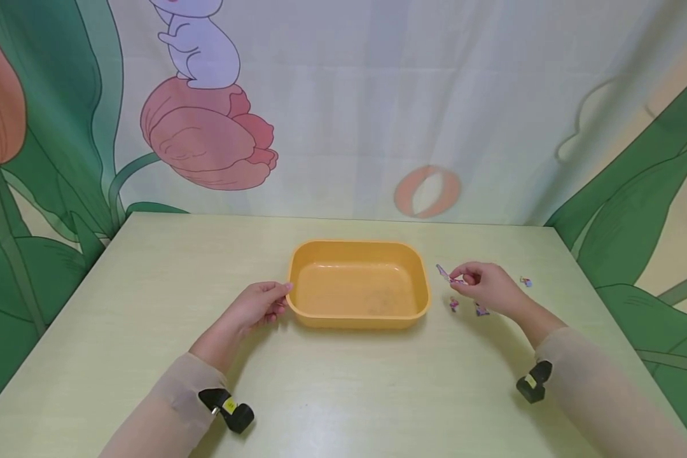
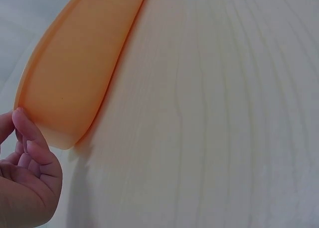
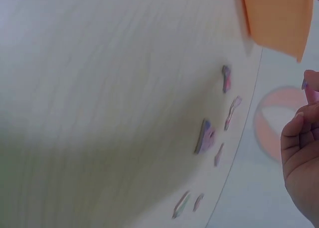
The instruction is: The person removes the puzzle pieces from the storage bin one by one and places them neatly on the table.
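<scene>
A yellow-orange plastic tray [image 1: 357, 322] with rounded corners rests on the table, and nothing lies in it. My left hand [image 1: 261, 304] pinches its left rim, thumb at the top edge and fingers curled below; the left wrist view shows this hand [image 2: 30, 173] at the tray's corner [image 2: 75, 83]. To the right of the tray, my right hand [image 1: 483, 286] pinches a thin pink-purple piece [image 1: 443, 272] between thumb and fingers, raised over the table. Only its tip [image 3: 304, 83] shows beside the right hand [image 3: 304, 148] in the right wrist view.
Several small coloured pieces lie right of the tray, among them a pink one [image 1: 454, 305], a purple one [image 1: 481, 310] and a farther one [image 1: 526, 282]. A printed curtain [image 1: 332, 127] hangs behind the pale wooden table [image 1: 343, 394].
</scene>
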### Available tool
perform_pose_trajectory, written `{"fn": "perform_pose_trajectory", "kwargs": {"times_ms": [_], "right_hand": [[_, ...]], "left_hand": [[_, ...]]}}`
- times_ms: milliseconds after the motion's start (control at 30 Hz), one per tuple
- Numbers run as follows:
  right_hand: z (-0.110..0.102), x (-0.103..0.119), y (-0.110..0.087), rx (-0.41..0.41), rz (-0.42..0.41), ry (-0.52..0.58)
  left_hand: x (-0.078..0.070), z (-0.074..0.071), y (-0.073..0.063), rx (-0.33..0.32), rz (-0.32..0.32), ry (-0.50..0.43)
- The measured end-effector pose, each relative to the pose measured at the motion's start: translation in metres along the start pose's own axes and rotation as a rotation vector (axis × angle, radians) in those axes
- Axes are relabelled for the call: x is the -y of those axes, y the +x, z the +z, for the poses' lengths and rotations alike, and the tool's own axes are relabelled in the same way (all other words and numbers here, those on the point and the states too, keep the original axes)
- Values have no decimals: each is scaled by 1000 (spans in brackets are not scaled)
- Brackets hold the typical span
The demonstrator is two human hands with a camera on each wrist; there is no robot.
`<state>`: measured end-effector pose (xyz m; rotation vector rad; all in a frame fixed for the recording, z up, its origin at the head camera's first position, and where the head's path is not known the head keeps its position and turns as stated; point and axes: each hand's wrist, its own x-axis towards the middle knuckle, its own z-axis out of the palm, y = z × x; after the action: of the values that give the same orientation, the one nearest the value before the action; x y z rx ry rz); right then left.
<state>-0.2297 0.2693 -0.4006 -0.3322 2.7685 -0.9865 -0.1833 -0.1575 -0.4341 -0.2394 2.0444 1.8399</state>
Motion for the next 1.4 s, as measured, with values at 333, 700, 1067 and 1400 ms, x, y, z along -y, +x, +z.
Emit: {"fn": "perform_pose_trajectory", "kwargs": {"times_ms": [333,700,1067,1400], "right_hand": [[-16,-39,-18,-42,47,-43],[-30,-76,-29,-65,125,-63],[-37,-111,-42,-109,166,-82],[-42,-134,-48,-123,169,-149]], "left_hand": [[1,1,0,-12,-5,-7],[1,1,-1,-2,5,7],[2,-1,1,6,17,5],[1,0,-1,1,15,4]]}}
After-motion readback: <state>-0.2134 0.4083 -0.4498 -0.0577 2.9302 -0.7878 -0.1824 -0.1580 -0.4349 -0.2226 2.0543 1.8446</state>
